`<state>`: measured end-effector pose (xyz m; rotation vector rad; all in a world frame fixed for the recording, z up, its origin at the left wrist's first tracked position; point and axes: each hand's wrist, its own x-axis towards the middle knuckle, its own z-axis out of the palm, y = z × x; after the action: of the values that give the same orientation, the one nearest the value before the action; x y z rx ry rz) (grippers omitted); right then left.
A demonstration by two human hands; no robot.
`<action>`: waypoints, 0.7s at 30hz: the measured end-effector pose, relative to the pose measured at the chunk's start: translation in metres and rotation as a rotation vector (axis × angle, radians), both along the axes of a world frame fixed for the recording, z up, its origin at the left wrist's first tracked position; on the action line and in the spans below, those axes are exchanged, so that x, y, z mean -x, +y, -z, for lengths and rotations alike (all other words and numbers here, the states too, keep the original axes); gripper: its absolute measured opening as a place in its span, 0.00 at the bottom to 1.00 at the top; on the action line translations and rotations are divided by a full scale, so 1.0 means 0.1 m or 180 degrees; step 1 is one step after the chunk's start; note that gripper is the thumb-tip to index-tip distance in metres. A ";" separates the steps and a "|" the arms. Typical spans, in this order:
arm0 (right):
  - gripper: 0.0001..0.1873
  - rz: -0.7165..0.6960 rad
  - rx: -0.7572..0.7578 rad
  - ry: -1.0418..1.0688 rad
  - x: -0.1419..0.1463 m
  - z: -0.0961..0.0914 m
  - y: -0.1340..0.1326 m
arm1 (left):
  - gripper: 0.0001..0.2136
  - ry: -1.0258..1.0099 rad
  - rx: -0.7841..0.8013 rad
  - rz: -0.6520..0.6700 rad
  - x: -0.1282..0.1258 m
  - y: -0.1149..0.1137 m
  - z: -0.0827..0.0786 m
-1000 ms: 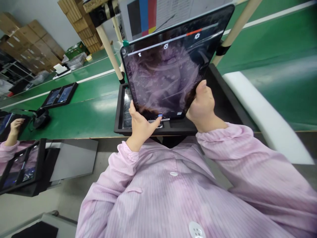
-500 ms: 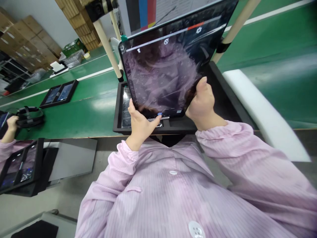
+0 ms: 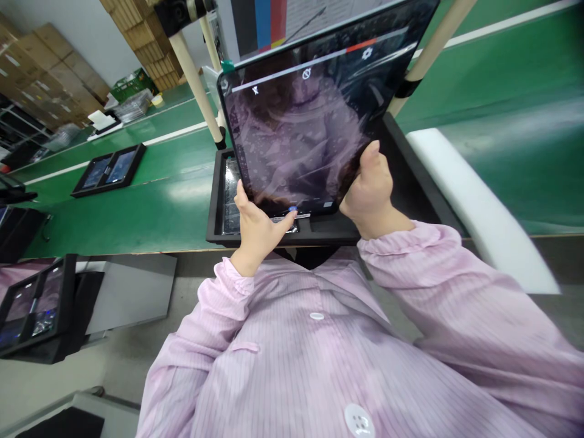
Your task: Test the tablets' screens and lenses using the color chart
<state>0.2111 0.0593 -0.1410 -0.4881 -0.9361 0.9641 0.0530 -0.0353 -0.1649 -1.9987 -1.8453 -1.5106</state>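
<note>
Both hands grip the tablet (image 3: 314,115): left hand (image 3: 258,228) at its bottom corner, right hand (image 3: 370,188) on its side, tilted up above the black tray (image 3: 219,207) on the green tabletop (image 3: 128,213).

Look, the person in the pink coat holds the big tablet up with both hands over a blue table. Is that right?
Not quite. The table is green, not blue, as the head view shows. The rest is right: the person in the pink coat holds the big tablet up with the left hand and the right hand over that table.
</note>
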 end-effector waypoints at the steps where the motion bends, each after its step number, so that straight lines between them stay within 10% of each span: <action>1: 0.32 -0.0037 0.0007 -0.0008 0.00 -0.01 -0.01 | 0.58 -0.0013 0.0022 -0.0003 0.00 0.00 0.00; 21: 0.27 -0.0426 -0.0176 0.0085 0.00 -0.06 -0.07 | 0.58 0.0027 0.0005 -0.0005 -0.01 0.04 0.02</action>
<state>0.2107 0.0523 -0.1351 -0.3685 -0.9781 1.0599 0.0536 -0.0317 -0.1666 -2.0008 -1.8448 -1.4983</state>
